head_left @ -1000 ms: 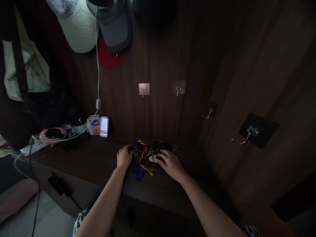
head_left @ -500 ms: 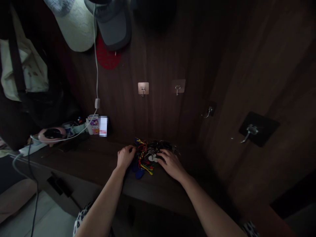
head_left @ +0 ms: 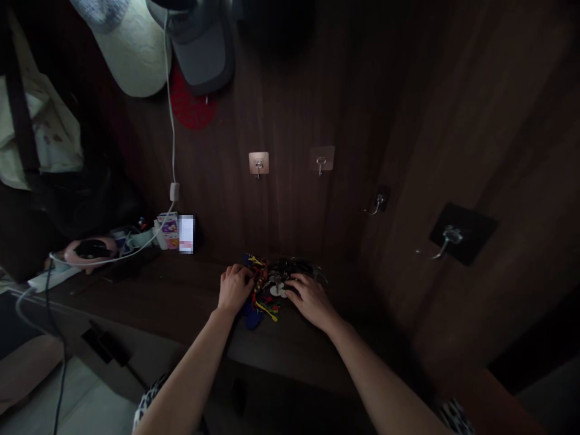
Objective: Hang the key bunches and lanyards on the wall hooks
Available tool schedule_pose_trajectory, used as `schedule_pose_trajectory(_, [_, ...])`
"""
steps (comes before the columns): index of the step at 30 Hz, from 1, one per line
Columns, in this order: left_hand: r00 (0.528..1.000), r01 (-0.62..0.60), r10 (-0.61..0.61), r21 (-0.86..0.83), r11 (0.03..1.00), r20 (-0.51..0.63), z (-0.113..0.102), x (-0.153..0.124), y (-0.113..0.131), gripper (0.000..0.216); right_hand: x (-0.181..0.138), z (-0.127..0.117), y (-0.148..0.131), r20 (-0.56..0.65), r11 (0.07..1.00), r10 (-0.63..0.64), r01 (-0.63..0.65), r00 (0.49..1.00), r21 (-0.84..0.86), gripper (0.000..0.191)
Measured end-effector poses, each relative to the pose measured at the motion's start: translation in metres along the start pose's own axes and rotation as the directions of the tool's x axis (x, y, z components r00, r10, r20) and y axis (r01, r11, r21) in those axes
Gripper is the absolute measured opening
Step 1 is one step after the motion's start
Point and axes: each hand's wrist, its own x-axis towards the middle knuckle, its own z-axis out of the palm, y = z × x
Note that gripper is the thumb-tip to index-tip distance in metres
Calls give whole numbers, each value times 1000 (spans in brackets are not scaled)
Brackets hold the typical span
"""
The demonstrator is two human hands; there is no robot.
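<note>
A tangled pile of keys and keyrings (head_left: 272, 283) with red, yellow and blue cords and tags lies on a dark wooden shelf (head_left: 181, 296) against the wall. My left hand (head_left: 234, 288) rests on the pile's left side, its fingers curled into the cords. My right hand (head_left: 310, 299) lies on the pile's right side with fingers bent down over the keys. What either hand grips is too dark to make out. A blue tag (head_left: 252, 318) sticks out at the front between my hands.
Adhesive hooks (head_left: 258, 164) (head_left: 321, 161) hang bare on the wall above the pile, with two more hooks (head_left: 376, 204) (head_left: 446, 237) on the right panel. Caps (head_left: 136, 48) and a bag (head_left: 36, 133) hang up left. A white cable (head_left: 171, 139), small boxes (head_left: 170, 231) and a pink object (head_left: 88, 249) crowd the shelf's left end.
My left hand has slid right, further onto the pile, and both hands have closed in toward each other. The view has shifted slightly.
</note>
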Motion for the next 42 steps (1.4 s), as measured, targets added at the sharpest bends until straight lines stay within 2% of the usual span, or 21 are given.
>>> schedule_pose_trajectory(3, [997,15,-25,-124,992,-79,-1,0,-4,13,0,-1,1,9,1000,4,-4,1000,14,28])
schedule_pose_trajectory(6, [984,71,-128,-386,920,-123,-3,2,-6,12,1,-2,0,7,999,15,-15,1000,38,28])
schedule_pose_trajectory(8, [973,120,-212,-570,813,-97,-6,3,-4,12,2,-3,-1,-4,998,19,-19,1000,59,27])
schedule_pose_trajectory(11, [965,144,-261,-811,567,-10,-10,4,3,19,4,-6,-3,-37,994,21,-17,999,106,25])
schedule_pose_trajectory(14, [967,186,-229,-931,313,116,-14,2,12,29,6,-9,-6,-101,980,26,-6,995,196,24])
schedule_pose_trajectory(18, [971,227,-94,-971,75,220,-16,0,21,30,8,-7,-11,-155,928,54,8,986,373,23])
schedule_pose_trajectory(21, [969,249,12,-966,-75,248,-16,-1,23,25,10,-3,-17,-123,847,92,-12,988,532,24])
schedule_pose_trajectory(24, [959,281,79,-946,-162,271,-14,-1,25,21,11,-1,-21,-56,753,83,-26,995,657,30])
schedule_pose_trajectory(26, [955,291,104,-943,-159,277,-13,-1,27,20,11,-2,-24,-36,718,68,-24,997,696,34])
schedule_pose_trajectory(28, [950,296,133,-950,-95,282,-11,-2,30,19,12,-4,-26,-46,698,69,-15,997,716,35])
schedule_pose_trajectory(32, [927,289,207,-947,140,314,-7,-5,39,20,15,-5,-27,-75,640,77,9,994,768,24])
schedule_pose_trajectory(34, [932,261,187,-934,244,310,-5,-5,41,23,16,-4,-25,-101,617,113,10,988,787,19])
schedule_pose_trajectory(39, [991,108,11,-839,534,134,1,0,32,28,20,-2,-20,-162,505,288,-6,944,863,22])
schedule_pose_trajectory(42, [995,16,56,-715,699,77,2,0,23,28,21,-2,-17,-179,491,320,-1,931,871,23])
